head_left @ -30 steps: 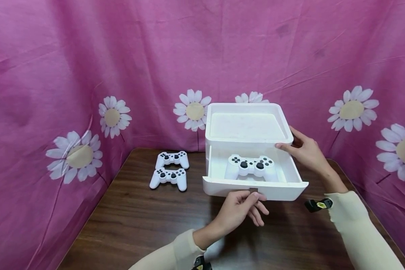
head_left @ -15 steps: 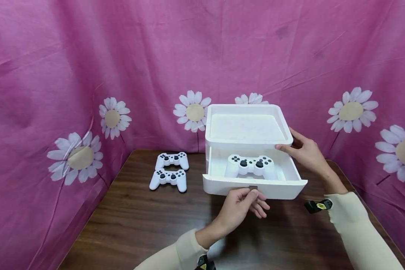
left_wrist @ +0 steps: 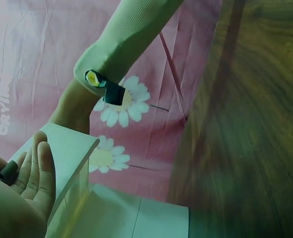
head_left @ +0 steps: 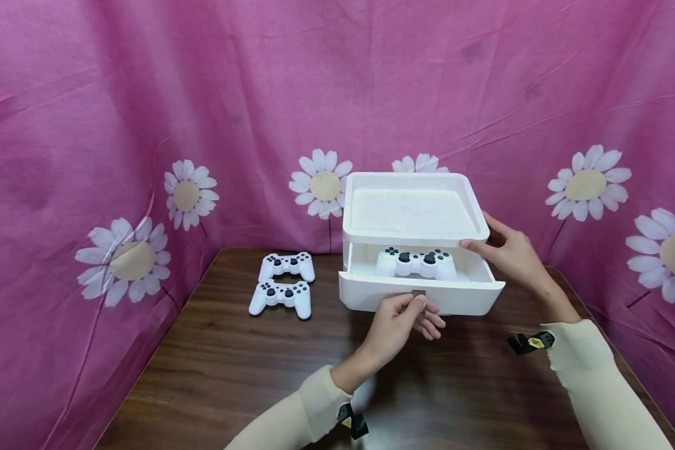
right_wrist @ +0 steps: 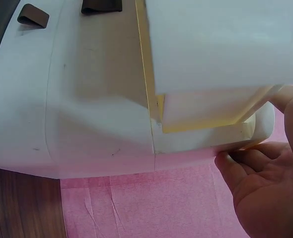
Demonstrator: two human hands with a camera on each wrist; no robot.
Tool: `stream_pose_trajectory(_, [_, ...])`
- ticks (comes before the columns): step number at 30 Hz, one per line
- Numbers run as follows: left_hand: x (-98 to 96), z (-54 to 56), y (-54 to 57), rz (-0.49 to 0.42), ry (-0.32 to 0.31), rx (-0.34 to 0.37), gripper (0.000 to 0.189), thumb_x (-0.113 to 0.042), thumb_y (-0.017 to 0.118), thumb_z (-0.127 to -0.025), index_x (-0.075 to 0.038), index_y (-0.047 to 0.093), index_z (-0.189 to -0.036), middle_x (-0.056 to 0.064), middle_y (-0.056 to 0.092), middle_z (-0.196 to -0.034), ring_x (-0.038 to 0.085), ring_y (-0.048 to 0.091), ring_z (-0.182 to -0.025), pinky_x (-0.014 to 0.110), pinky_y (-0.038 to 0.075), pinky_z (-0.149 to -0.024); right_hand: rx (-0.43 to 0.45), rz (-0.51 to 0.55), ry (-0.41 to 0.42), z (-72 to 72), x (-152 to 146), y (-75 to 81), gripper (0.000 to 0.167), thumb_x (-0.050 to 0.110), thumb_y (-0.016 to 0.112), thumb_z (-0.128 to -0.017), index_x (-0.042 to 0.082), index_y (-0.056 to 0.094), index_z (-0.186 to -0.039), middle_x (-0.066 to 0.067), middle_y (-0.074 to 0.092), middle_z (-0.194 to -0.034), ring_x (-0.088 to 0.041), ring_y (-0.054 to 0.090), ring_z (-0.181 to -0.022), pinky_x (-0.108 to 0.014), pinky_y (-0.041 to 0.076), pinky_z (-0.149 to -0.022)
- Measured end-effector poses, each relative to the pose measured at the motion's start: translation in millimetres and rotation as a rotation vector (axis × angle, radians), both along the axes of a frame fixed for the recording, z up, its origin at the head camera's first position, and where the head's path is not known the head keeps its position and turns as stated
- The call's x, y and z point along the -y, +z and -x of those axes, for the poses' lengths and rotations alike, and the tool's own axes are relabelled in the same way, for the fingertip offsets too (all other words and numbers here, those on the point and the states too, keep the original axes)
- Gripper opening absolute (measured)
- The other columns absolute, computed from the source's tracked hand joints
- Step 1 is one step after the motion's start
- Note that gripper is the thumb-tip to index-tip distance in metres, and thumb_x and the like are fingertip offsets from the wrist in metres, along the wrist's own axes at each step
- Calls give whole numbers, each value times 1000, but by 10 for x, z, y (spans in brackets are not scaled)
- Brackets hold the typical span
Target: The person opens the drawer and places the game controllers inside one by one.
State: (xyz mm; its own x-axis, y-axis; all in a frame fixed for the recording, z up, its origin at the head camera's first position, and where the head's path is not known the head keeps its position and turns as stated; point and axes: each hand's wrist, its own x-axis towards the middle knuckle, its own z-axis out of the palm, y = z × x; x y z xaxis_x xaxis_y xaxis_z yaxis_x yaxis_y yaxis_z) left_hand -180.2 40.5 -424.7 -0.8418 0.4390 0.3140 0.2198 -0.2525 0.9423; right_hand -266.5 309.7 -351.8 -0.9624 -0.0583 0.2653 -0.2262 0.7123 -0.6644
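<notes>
A white drawer box (head_left: 405, 236) stands on the table, its top drawer (head_left: 382, 295) partly pulled out. Inside that drawer lies a white game controller (head_left: 417, 265) with black sticks. My left hand (head_left: 388, 328) pinches the small brown pull tab (head_left: 419, 292) at the drawer's front between thumb and forefinger, the other fingers loosely extended. In the left wrist view the tab (left_wrist: 8, 172) shows dark between the fingers. My right hand (head_left: 509, 253) grips the box's right upper edge, thumb at the front corner and fingers along the side, partly hidden behind it.
Two more white controllers lie left of the box, a rear one (head_left: 287, 267) and a front one (head_left: 281, 297) touching or nearly touching. A pink curtain (head_left: 247, 125) with daisies hangs behind the brown wooden table (head_left: 214, 369). Lower drawers show brown tabs (right_wrist: 33, 16) too.
The top drawer has slid inward, away from me, with my left hand following it forward. The controller inside has moved back with it. My right hand stays at the box's edge.
</notes>
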Motion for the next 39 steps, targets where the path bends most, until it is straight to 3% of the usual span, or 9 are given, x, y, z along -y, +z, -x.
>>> stream_pose_trajectory(5, [-34, 109, -15, -4, 43, -10, 40, -21, 47, -115, 12, 70, -109, 36, 75, -98, 5, 73, -70, 27, 64, -67, 11, 2, -3, 6, 6, -1, 91, 45, 78, -97, 16, 30, -168, -34, 55, -151, -48, 63, -128, -7, 46, -73])
stream_pose_trajectory(8, [-59, 179, -28, -13, 56, -14, 39, -20, 48, -114, 11, 70, -108, 35, 76, -97, 6, 74, -70, 28, 64, -68, 17, 2, -6, 7, 6, 4, 90, 45, 78, -97, 17, 31, -168, -33, 58, -148, -41, 67, -119, -12, 50, -71])
stream_pose_trajectory(12, [-87, 258, -24, -23, 61, -7, 40, -21, 49, -114, 12, 70, -109, 34, 76, -98, 6, 74, -71, 28, 64, -69, 19, 12, 6, 6, -14, 25, 87, 43, 78, -97, 18, 33, -167, -32, 64, -140, -14, 67, -99, -15, 53, -68])
stream_pose_trajectory(17, [-101, 335, -7, -21, 83, -4, 38, -21, 49, -114, 10, 71, -109, 32, 77, -99, 7, 74, -72, 29, 65, -71, 23, 23, 35, 11, -41, 50, 85, 40, 78, -98, 14, 35, -166, -32, 65, -139, 10, 57, -89, -11, 51, -70])
stream_pose_trajectory(25, [-159, 515, 18, 1, 141, 10, 41, -22, 49, -114, 10, 73, -109, 31, 78, -98, 30, 80, -77, 32, 66, -71, 33, 24, 37, -2, -41, 66, 86, 41, 78, -98, 13, 34, -167, -34, 61, -145, 18, 54, -93, -9, 51, -71])
stream_pose_trajectory(31, [-190, 626, 51, -19, 163, 58, 40, -20, 49, -114, 12, 72, -109, 33, 77, -100, 9, 74, -69, 29, 65, -69, 24, 35, 39, -1, -35, 48, 86, 40, 79, -98, 13, 35, -166, -33, 60, -145, 19, 53, -95, -7, 50, -72])
stream_pose_trajectory(39, [-206, 765, 64, -16, 179, 91, 39, -20, 49, -114, 11, 73, -110, 30, 78, -100, 8, 75, -70, 30, 66, -70, 17, 63, 41, 11, -34, 19, 86, 38, 80, -97, 15, 35, -166, -31, 59, -147, 20, 52, -98, -5, 51, -74])
